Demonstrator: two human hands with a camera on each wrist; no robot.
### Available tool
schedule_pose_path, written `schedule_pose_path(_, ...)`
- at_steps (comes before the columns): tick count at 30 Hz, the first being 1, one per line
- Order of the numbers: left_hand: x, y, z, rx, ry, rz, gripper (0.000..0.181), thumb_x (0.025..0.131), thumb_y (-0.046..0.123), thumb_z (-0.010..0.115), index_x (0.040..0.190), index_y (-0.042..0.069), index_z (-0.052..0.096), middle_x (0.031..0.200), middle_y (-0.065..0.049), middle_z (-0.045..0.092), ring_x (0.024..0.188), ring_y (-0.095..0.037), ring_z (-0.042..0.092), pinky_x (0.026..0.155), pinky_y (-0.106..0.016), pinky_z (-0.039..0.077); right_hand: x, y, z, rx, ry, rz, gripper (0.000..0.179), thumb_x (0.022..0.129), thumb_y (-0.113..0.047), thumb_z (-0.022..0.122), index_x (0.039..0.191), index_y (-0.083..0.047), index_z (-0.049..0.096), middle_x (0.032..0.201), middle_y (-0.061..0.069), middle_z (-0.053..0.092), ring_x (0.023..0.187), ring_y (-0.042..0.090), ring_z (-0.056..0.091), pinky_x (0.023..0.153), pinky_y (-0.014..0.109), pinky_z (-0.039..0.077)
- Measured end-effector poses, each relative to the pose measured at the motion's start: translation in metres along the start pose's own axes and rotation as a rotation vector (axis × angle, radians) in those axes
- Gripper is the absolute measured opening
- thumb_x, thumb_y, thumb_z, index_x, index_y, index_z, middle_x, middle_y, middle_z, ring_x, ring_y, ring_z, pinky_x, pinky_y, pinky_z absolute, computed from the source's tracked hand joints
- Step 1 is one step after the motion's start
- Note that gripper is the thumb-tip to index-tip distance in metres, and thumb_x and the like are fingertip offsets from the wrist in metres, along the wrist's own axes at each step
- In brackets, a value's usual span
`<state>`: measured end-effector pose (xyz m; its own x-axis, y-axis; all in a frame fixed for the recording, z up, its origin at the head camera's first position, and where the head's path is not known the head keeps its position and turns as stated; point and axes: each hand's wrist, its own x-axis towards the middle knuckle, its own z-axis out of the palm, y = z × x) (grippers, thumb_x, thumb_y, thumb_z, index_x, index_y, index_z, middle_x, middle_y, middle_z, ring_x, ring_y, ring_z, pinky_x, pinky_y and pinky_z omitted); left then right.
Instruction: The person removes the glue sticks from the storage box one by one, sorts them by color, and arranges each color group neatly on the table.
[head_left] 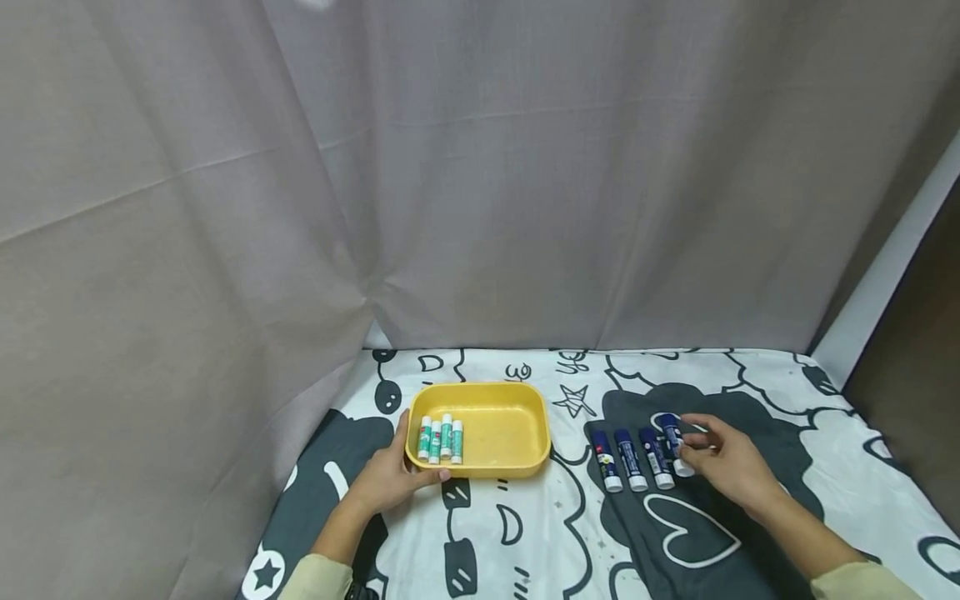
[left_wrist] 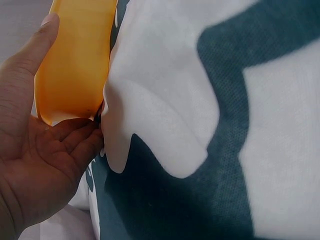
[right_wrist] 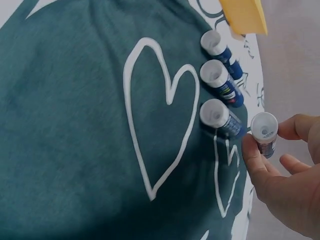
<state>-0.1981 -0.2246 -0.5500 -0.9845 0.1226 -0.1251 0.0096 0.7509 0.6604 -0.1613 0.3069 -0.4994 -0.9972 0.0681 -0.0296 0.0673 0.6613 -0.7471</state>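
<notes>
My left hand (head_left: 392, 477) grips the left end of a yellow plastic tray (head_left: 502, 433), thumb at the near rim and fingers along its outer side. Inside the tray, at its left, several small green-and-white glue sticks (head_left: 436, 442) lie side by side. Over on the right, my right hand (head_left: 731, 462) pinches a dark blue glue stick (right_wrist: 264, 131) with a white end between thumb and fingers. Three similar blue glue sticks (head_left: 628, 460) lie in a row just left of it, white ends toward me.
A black-and-white patterned cloth (head_left: 517, 542) covers the surface, with a large dark patch and a white heart outline under the blue sticks. Behind it hangs a grey curtain (head_left: 510, 208). A brown panel (head_left: 915, 358) stands at the far right.
</notes>
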Motion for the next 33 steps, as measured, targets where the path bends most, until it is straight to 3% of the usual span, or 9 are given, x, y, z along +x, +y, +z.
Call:
schedule_pose_path(4, 0.001, 0.0, 0.0, -0.002, -0.003, -0.001, 0.144, 0.078, 0.07, 0.093, 0.18, 0.016, 0.006, 0.151, -0.031, 0.065, 0.12, -0.034, 0.071, 0.109, -0.063, 0.055, 0.002, 0.008, 0.0, -0.015, 0.008, 0.006, 0.059, 0.103, -0.01, 0.074, 0.154, 0.009, 0.05, 0.129, 0.036, 0.074, 0.086, 0.003, 0.065, 0.068, 0.024, 0.058)
schedule_pose_path(9, 0.002, 0.001, 0.0, 0.003, -0.004, -0.012, 0.146, 0.077, 0.073, 0.092, 0.18, 0.016, 0.005, 0.155, -0.031, 0.062, 0.128, -0.037, 0.07, 0.111, -0.064, 0.054, 0.005, 0.018, 0.0, -0.041, 0.018, 0.012, 0.059, 0.103, -0.011, 0.076, 0.153, 0.009, 0.052, 0.126, 0.034, 0.075, 0.085, -0.002, 0.065, 0.068, 0.022, 0.056)
schedule_pose_path(19, 0.003, 0.001, 0.0, -0.003, 0.001, -0.011, 0.146, 0.077, 0.074, 0.092, 0.18, 0.016, 0.006, 0.155, -0.031, 0.062, 0.129, -0.038, 0.07, 0.112, -0.064, 0.053, 0.008, 0.027, 0.001, -0.126, 0.019, 0.029, 0.061, 0.101, -0.014, 0.077, 0.152, 0.008, 0.052, 0.126, 0.033, 0.076, 0.096, 0.022, 0.076, 0.069, 0.024, 0.051)
schedule_pose_path(33, 0.001, 0.002, 0.001, 0.003, -0.004, -0.041, 0.146, 0.076, 0.076, 0.091, 0.18, 0.018, 0.006, 0.156, -0.03, 0.061, 0.128, -0.037, 0.069, 0.112, -0.064, 0.053, 0.006, 0.035, 0.017, -0.251, 0.092, -0.095, 0.059, 0.094, -0.007, 0.08, 0.147, 0.007, 0.058, 0.117, 0.031, 0.078, 0.089, 0.022, 0.074, 0.067, 0.026, 0.051)
